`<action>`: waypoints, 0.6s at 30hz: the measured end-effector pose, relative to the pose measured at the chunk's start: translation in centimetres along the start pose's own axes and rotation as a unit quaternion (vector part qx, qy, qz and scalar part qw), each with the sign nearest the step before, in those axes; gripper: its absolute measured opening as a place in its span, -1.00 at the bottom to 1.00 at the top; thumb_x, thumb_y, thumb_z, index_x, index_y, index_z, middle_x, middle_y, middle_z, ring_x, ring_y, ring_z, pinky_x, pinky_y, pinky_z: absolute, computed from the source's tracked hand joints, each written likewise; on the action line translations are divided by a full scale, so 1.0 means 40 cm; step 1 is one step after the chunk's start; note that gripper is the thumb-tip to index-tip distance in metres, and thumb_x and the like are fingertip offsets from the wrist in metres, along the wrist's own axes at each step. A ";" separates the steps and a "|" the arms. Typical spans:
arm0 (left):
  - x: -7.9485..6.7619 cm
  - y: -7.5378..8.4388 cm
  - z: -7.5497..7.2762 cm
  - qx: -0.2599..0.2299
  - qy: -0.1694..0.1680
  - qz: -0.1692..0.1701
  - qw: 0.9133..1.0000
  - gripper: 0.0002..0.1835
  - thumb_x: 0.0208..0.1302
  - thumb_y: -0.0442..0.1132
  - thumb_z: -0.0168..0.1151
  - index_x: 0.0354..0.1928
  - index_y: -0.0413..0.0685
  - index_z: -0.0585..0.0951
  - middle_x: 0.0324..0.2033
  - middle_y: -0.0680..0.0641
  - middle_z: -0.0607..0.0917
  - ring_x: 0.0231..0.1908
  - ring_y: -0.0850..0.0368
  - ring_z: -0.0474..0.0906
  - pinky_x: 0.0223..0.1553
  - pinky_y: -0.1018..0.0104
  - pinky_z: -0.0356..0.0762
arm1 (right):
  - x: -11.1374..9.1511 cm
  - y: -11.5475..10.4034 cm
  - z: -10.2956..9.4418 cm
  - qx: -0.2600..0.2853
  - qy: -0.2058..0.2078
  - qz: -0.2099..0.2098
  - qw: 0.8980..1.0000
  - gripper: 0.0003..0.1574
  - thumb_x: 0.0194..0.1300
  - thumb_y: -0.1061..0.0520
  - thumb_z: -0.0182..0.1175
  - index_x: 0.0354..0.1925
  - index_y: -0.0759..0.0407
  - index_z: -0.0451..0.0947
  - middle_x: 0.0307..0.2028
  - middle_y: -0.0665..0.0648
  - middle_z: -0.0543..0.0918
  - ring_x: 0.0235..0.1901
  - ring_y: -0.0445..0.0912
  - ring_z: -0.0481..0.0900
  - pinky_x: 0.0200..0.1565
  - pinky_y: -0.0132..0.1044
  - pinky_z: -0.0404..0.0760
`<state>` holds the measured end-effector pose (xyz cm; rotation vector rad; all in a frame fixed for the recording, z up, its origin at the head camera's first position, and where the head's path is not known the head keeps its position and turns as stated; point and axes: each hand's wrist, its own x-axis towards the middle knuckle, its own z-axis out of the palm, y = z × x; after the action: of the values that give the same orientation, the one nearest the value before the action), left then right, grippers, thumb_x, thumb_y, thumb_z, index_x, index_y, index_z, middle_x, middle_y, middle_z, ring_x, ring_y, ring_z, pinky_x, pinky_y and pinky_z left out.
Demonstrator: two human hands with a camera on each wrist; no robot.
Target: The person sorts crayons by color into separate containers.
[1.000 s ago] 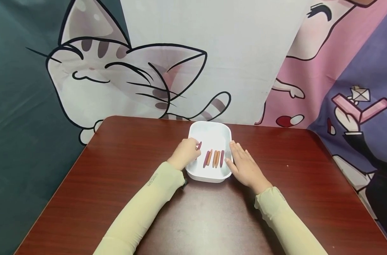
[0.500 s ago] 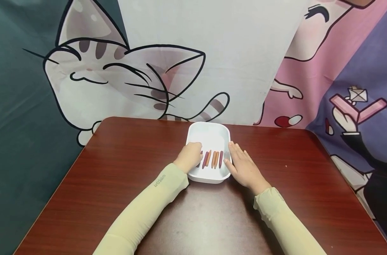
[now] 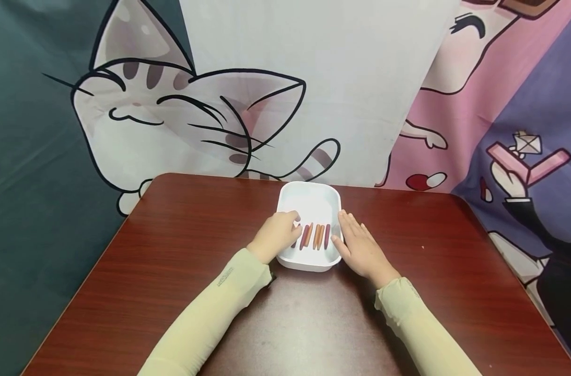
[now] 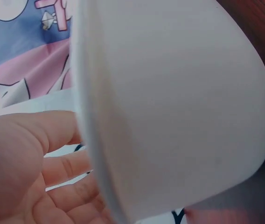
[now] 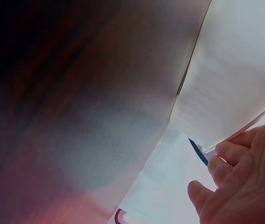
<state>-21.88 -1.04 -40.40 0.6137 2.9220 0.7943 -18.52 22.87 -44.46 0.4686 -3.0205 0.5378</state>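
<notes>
A white rectangular tray [image 3: 312, 201] holds several slim maroon and orange crayons, lined up side by side. My left hand [image 3: 273, 236] reaches over the tray's left rim, its thumb and forefinger apart beside the leftmost dark crayon [image 3: 293, 244], which the hand partly covers. In the left wrist view the fingers of the left hand [image 4: 62, 177] pass behind the tray wall [image 4: 179, 107], which hides their tips. My right hand [image 3: 362, 248] rests with straight fingers along the tray's right side. An orange crayon [image 3: 317, 237] and a maroon crayon [image 3: 327, 237] lie near it.
The tray stands near the far edge of a reddish-brown wooden table [image 3: 182, 224]. Behind the table hangs a cloth backdrop [image 3: 360, 94] printed with a cat and other cartoon figures.
The left hand has lowered a dark crayon to the left end of the row, and its thumb and forefinger have parted. The right hand has stayed in place.
</notes>
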 end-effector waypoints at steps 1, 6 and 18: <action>-0.004 -0.001 -0.003 -0.002 0.005 0.004 1.000 -0.73 0.42 -0.23 0.18 0.05 -0.21 0.65 -0.46 0.01 0.64 -0.40 0.15 0.55 -0.20 0.21 0.60 | 0.002 0.001 0.000 0.001 0.001 -0.001 1.000 -0.10 0.57 -0.18 -0.07 0.59 0.28 -0.06 0.58 0.25 0.02 0.55 0.19 -0.04 0.47 0.22 -0.01; -0.033 -0.014 -0.015 -0.017 0.030 0.026 0.999 -0.77 0.40 -0.24 0.21 -0.01 -0.21 0.67 -0.49 0.02 0.63 -0.46 0.17 0.52 -0.31 0.27 0.57 | 0.007 0.008 0.005 0.008 -0.005 0.004 1.000 -0.09 0.57 -0.19 -0.06 0.60 0.25 -0.08 0.59 0.23 0.01 0.56 0.20 -0.05 0.47 0.23 -0.02; -0.110 -0.070 -0.019 0.013 0.079 0.085 0.993 -0.77 0.34 -0.30 0.23 -0.01 -0.20 0.66 -0.48 0.04 0.55 -0.47 0.19 0.44 -0.39 0.30 0.51 | -0.018 0.089 0.010 0.060 0.015 0.001 0.998 -0.19 0.57 -0.13 -0.02 0.57 0.19 0.08 0.55 0.27 0.11 0.52 0.27 0.03 0.39 0.37 0.07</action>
<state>-18.95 -5.32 -41.37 0.8480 3.0589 0.8585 -18.89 26.12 -46.09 0.4585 -2.9717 0.7237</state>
